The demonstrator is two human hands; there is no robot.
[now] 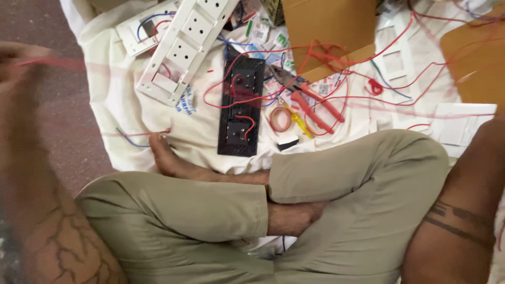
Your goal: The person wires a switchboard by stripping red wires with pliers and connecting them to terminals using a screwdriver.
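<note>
The crumpled white cloth sheet (121, 100) on the floor carries everything, and its folds could hide small parts. On it the long white plastic switch plate frame (184, 44) and the black rectangular switch board (242, 105) lie side by side, near the person's bare foot (168, 158), which a shift of the crossed legs could knock into them. Loose red wires (336, 68) loop over the red-handled pliers (310, 102) and may snag. The left hand (16, 63), blurred at the edge, seems pinched on a thin red wire strand (58, 64) stretched taut to the foot; a hard pull might snap it. The right hand is out of view.
</note>
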